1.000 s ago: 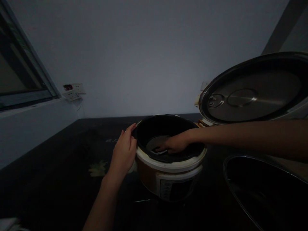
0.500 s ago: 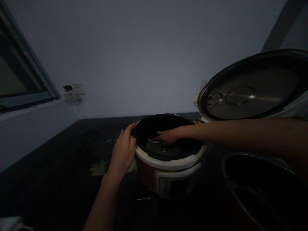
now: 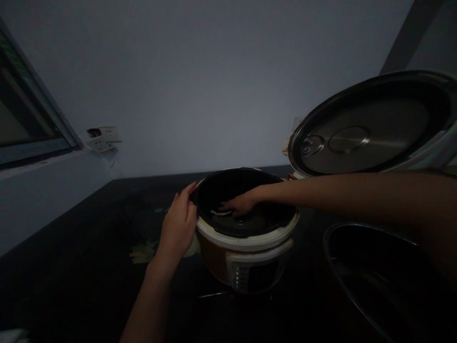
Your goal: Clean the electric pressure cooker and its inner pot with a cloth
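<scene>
An electric pressure cooker, white-rimmed with brown sides, stands on the dark counter. Its inner pot is out, and a small round knob shows at the middle of the dark cavity floor. My left hand steadies the cooker, fingers and thumb curved against the left rim. Reaching in from the right, my right hand presses a thin whitish cloth inside the cavity. Only the cloth's pale edge shows by the fingertips; the rest is hidden or too dark to see.
The cooker's lid stands open at the right, steel inside facing me. A dark pot sits at the front right, under my right arm. Wall sockets are at the left near a window. The black counter meets the wall behind.
My right hand has shifted slightly left within the cooker along with the cloth. The left hand keeps its place on the rim. The whole view has moved a little.
</scene>
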`<state>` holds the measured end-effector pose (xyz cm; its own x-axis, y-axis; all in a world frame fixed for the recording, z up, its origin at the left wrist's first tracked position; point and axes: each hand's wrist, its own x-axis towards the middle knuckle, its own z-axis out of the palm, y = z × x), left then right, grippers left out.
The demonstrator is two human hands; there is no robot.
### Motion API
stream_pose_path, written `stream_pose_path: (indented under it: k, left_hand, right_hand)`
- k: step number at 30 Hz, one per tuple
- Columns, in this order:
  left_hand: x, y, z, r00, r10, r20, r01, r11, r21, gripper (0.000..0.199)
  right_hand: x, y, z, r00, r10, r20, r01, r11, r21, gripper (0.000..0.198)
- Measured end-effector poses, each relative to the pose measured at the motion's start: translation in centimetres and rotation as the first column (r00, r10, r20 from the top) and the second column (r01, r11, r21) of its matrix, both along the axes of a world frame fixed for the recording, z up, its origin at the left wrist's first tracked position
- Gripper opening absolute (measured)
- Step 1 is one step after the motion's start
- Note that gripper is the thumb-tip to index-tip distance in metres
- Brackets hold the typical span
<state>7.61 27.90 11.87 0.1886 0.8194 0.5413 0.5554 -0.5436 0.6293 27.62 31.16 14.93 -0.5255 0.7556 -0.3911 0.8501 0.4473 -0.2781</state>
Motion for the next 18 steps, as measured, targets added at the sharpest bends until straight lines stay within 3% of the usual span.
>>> stream_pose_path:
  k: [4, 7, 13, 18]
  left_hand:
    - [0.0, 0.0, -0.1, 1.000, 0.020, -0.001, -0.020, 1.000, -0.016, 0.047]
    - [-0.1, 0.0, -0.1, 1.000, 0.011, -0.008, -0.011, 1.000, -0.019, 0.048]
    - [-0.2, 0.1, -0.2, 1.000, -0.009, -0.001, 0.009, 1.000, 0.022, 0.047]
    - [-0.1, 0.1, -0.1, 1.000, -0.004, 0.001, 0.004, 1.000, 0.012, 0.048]
  right_hand:
    - [-0.7, -0.6, 0.0, 0.993, 0.111, -0.045, -0.115, 0.987, -0.113, 0.064]
    - [-0.6, -1.4, 0.3, 0.982, 0.163, -0.096, -0.178, 0.970, -0.166, 0.055]
    - [0.5, -2.6, 1.2, 0.983, 0.052, -0.174, -0.114, 0.923, -0.369, 0.031]
    - [0.0, -1.9, 0.8, 0.991, 0.069, -0.117, -0.098, 0.958, -0.271, 0.028]
